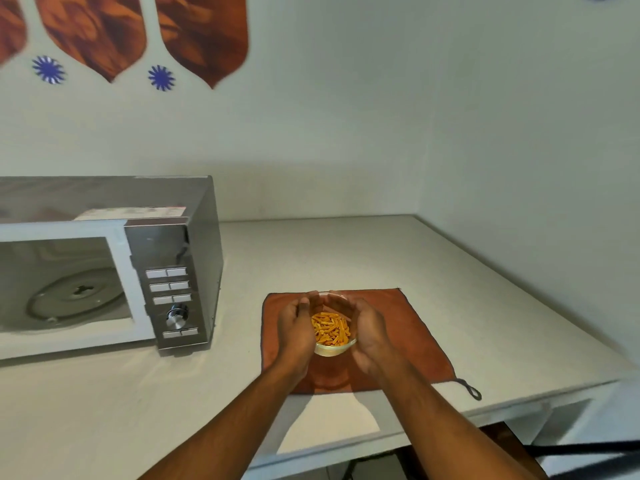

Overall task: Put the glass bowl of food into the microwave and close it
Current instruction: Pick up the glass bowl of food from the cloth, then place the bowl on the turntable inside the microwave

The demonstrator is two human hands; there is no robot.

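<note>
Left hand (297, 323), right hand (369, 327) cupped around clear glass bowl of orange food (331, 332); open silver microwave (104, 268) lies left, nearer left hand.

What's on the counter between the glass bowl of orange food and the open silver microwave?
In the head view, only the left hand, the rust-orange cloth's edge and bare white counter.

Orange food (330, 329); rust-brown cloth (408, 327); silver-white microwave (173, 244); white counter (346, 254).
</note>
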